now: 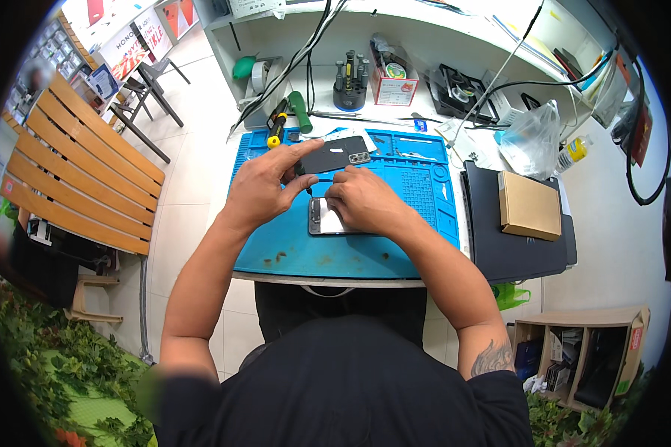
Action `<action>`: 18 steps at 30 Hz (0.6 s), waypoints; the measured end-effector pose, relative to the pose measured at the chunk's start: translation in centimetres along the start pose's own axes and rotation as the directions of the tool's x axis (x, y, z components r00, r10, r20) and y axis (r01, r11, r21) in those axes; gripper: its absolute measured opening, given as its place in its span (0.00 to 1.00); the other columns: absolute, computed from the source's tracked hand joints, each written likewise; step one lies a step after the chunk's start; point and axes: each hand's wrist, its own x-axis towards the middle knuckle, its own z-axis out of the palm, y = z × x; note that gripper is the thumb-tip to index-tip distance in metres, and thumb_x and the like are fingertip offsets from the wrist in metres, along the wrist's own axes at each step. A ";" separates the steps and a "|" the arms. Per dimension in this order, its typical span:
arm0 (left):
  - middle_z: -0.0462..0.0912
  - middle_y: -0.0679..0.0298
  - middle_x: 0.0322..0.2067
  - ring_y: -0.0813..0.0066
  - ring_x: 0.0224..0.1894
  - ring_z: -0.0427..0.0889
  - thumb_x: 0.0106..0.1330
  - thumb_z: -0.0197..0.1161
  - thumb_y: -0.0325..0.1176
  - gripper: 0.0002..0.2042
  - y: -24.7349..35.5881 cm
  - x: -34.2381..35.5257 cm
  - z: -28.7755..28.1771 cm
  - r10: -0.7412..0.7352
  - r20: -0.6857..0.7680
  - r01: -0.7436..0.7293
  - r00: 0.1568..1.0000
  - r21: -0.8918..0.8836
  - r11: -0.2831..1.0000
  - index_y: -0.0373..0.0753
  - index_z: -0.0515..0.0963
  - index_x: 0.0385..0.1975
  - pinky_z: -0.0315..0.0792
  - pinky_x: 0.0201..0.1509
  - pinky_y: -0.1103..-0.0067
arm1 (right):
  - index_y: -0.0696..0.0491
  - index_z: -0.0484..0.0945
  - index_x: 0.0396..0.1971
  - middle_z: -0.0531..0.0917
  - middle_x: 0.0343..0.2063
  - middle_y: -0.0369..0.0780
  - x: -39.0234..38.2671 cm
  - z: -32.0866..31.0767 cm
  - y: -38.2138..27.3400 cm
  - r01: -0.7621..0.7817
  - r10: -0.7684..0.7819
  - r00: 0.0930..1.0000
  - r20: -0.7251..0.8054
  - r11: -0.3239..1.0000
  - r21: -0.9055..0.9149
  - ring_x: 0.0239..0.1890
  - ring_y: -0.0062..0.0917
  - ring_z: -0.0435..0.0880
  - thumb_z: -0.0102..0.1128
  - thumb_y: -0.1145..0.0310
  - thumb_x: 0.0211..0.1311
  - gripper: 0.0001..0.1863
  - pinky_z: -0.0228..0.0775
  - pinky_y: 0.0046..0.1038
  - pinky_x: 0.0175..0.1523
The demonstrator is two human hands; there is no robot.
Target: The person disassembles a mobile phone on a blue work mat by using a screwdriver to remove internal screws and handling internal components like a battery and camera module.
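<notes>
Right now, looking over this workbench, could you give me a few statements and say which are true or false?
1. The right hand is at the silvery-faced phone. True.
2. The green-handled tool is gripped in the left hand. False: it lies beyond that hand, apart from it.
3. The brown box rests on the dark laptop. True.
4. The slatted wooden table is to the right of the blue mat. False: it is to the left.
5. The clear plastic bag is farther back than the brown box. True.
</notes>
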 end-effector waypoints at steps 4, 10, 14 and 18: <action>0.92 0.62 0.50 0.68 0.47 0.91 0.69 0.83 0.27 0.38 -1.1 -0.2 0.0 0.068 -0.010 -0.069 0.998 -0.163 0.984 0.53 0.79 0.80 0.87 0.54 0.72 | 0.56 0.95 0.35 0.91 0.39 0.45 0.4 0.0 -0.1 -0.002 0.002 1.000 -0.004 1.000 0.017 0.50 0.44 0.87 0.68 0.69 0.71 0.09 0.78 0.47 0.59; 0.95 0.63 0.46 0.71 0.43 0.95 0.63 0.87 0.24 0.46 -2.2 -0.4 1.9 0.036 -0.098 -0.057 0.995 -0.221 0.974 0.55 0.74 0.83 0.89 0.51 0.74 | 0.56 0.95 0.39 0.91 0.41 0.45 0.7 0.0 0.3 -0.014 0.013 0.999 0.032 0.999 0.037 0.52 0.43 0.86 0.70 0.67 0.70 0.09 0.79 0.48 0.61; 0.95 0.64 0.40 0.73 0.40 0.97 0.61 0.88 0.22 0.48 -2.6 -1.3 2.4 -0.024 -0.240 -0.023 0.971 -0.189 0.982 0.51 0.73 0.84 0.90 0.50 0.76 | 0.56 0.94 0.45 0.91 0.45 0.46 0.8 0.0 -0.1 -0.007 0.007 1.000 -0.011 0.999 0.041 0.56 0.43 0.87 0.74 0.65 0.69 0.12 0.79 0.47 0.65; 0.94 0.64 0.38 0.76 0.40 0.96 0.64 0.87 0.22 0.45 -2.9 -1.7 2.4 -0.094 -0.330 -0.007 0.939 -0.290 0.957 0.45 0.73 0.83 0.90 0.50 0.77 | 0.55 0.94 0.45 0.91 0.45 0.45 1.4 -0.4 -1.0 -0.016 0.017 1.000 -0.014 0.996 0.093 0.56 0.43 0.87 0.76 0.65 0.68 0.11 0.81 0.46 0.65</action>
